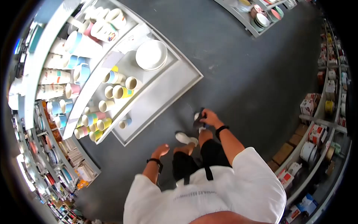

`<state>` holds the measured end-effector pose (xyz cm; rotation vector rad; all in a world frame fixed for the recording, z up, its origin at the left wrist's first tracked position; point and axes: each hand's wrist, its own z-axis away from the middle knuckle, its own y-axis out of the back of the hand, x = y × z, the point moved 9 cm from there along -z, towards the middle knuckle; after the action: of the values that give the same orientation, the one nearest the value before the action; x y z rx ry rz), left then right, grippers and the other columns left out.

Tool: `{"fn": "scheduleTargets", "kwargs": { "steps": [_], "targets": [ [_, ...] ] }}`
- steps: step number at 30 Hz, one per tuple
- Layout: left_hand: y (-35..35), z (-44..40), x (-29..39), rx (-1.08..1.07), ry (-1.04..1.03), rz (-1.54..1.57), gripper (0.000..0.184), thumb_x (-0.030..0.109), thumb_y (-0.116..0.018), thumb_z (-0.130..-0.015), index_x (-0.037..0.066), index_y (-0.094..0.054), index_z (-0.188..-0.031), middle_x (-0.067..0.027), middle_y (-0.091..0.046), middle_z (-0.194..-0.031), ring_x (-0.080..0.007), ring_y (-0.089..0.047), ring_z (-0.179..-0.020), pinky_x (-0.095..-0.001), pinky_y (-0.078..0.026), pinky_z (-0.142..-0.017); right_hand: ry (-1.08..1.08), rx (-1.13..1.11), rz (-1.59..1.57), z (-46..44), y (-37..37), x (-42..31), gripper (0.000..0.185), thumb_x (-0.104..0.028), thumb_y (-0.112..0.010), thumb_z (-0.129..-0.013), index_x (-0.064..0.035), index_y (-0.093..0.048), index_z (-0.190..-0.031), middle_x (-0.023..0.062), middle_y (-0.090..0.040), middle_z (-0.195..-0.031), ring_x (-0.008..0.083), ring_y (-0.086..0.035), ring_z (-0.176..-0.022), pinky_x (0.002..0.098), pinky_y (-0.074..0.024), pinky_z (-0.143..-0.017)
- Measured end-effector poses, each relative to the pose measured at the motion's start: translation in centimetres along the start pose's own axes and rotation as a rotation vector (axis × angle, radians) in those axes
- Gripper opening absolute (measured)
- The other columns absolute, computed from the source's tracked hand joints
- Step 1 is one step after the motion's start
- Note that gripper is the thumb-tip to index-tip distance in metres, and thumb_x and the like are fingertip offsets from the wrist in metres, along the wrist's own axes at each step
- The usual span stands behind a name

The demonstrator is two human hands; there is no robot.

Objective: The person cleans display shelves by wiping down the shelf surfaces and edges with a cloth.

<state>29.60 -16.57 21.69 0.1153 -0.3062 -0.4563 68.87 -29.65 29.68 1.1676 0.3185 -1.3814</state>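
Observation:
My right hand [212,118] is closed on a dark object [199,119] held in front of my right leg; it is too small and dark to name. On that wrist is a black band. Lower and to the left, my left hand [161,150] hangs loosely beside my left leg, with its fingers slightly bent and nothing visible in them. Nearest to it is the white display shelf [156,108], apart from the hand. Several mugs [123,92] stand and lie on that shelf, near a stack of white bowls [151,55].
Shelving [317,149] with boxes and rolls of material curves along the right. Another rack [263,22] holding bowls stands at the top. More shelves [52,160] with packed goods run along the left. Grey floor [238,74] lies between them.

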Motion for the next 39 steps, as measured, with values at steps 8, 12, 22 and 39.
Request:
{"fn": "scheduleTargets", "kwargs": {
  "steps": [8,12,22,39],
  "targets": [
    [8.2,15.2,29.9,0.154,-0.615,0.362,0.091,0.033,-0.077,-0.085,0.010,-0.022,-0.154,-0.0267,-0.047,-0.141,-0.0364,-0.050,-0.130,-0.0465,-0.042,-0.106,-0.114,0.084,-0.837,19.3,21.3,-4.4,0.021,0.000,-0.074,-0.084,-0.0090,-0.057,-0.093,-0.0016,-0.055,-0.095,0.0104,-0.053,-0.093,0.0280,-0.0452,-0.083],
    [11.4,20.3,46.9,0.016,-0.819,0.265,0.105,0.034,-0.085,-0.079,0.007,-0.017,-0.155,-0.0240,-0.037,-0.149,-0.0321,-0.044,-0.136,-0.0427,-0.037,-0.113,0.044,0.039,-0.807,19.4,27.9,-9.0,0.020,0.004,-0.071,-0.086,-0.0075,-0.058,-0.094,-0.0022,-0.055,-0.096,0.0082,-0.053,-0.093,0.0259,-0.0448,-0.082],
    [24.1,13.6,58.6,0.206,-0.661,0.552,0.039,0.021,-0.080,-0.084,0.004,-0.057,-0.110,-0.0093,-0.060,-0.106,-0.0178,-0.058,-0.095,-0.0310,-0.048,-0.079,0.287,0.152,-0.208,6.8,43.2,-12.9,0.038,0.001,-0.070,-0.082,-0.0045,-0.057,-0.117,0.0212,-0.063,-0.109,0.0430,-0.059,-0.107,0.0416,-0.0485,-0.092],
    [51.9,17.0,77.7,0.435,-0.740,0.733,0.034,0.031,-0.063,-0.099,0.005,-0.047,-0.086,-0.0027,-0.044,-0.074,-0.0141,-0.041,-0.065,-0.0319,-0.037,-0.058,0.151,0.383,0.328,-18.2,65.4,-11.4,0.025,-0.016,-0.055,-0.091,-0.0013,-0.060,-0.110,0.0236,-0.066,-0.100,0.0469,-0.062,-0.091,0.0521,-0.0507,-0.077]
  ]
}}
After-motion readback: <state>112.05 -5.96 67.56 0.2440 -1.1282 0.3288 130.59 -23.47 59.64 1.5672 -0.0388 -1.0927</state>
